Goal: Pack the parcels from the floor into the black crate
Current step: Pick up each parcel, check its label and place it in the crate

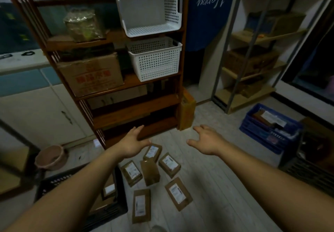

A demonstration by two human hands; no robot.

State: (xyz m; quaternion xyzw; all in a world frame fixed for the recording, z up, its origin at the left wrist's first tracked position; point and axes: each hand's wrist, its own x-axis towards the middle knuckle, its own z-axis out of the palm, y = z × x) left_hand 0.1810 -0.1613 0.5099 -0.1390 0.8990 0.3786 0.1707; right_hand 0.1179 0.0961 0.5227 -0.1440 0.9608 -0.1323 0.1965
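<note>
Both hands, left (pixel 132 144) and right (pixel 207 142), hover spread and empty above the parcels (pixel 169 164) scattered on the floor (pixel 226 186). The crate (pixel 115 212) sits at lower left, a parcel inside, bare floor to the right.

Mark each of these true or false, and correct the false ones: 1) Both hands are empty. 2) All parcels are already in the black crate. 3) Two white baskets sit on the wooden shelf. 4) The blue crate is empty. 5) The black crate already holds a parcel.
1) True: the left hand and right hand are open, holding nothing.
2) False: six parcels lie on the floor, such as the labelled parcel nearest the camera.
3) True: the upper white basket is tipped forward and the lower white basket sits upright on the wooden shelf.
4) False: the blue crate holds items.
5) True: a labelled parcel shows inside the black crate.
</note>
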